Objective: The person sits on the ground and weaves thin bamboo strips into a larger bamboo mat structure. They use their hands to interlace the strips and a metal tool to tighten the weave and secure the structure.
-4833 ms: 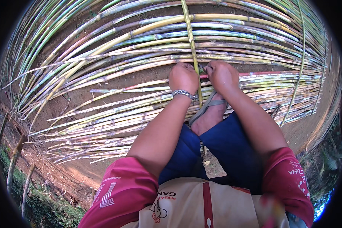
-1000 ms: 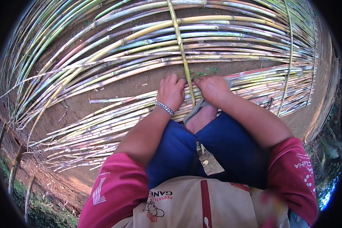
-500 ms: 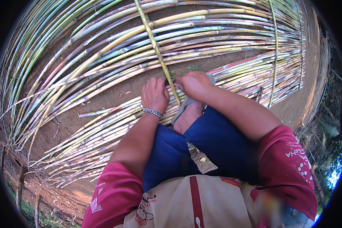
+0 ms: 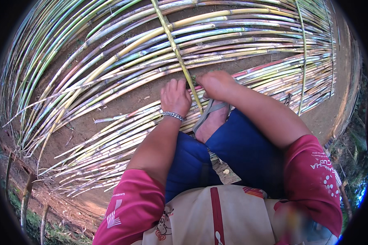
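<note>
Long jointed canes (image 4: 122, 141), which look like sugarcane, lie in a bundle on the ground before me. A greenish-yellow cross cane (image 4: 176, 51) runs over the rows and passes between my hands. My left hand (image 4: 176, 98), with a chain bracelet at the wrist, rests just left of it, its fingers curled down at the bundle's far edge and their tips hidden. To its right, my right hand (image 4: 216, 85) is closed with bent fingers beside the cross cane. What either hand grips is hidden. A sandaled foot (image 4: 213, 120) stands on the canes just below.
More canes (image 4: 151, 41) spread in long rows beyond a strip of bare soil (image 4: 122, 104). Another thin cross pole (image 4: 304, 61) lies over them at the right. Short wooden stakes (image 4: 26, 200) stand at the lower left, and plants (image 4: 357, 143) grow along the right edge.
The whole view has shifted, so the scene sits slightly farther right. My right hand has turned a little, with its fingers tucked more under. Both hands stay beside the cross cane.
</note>
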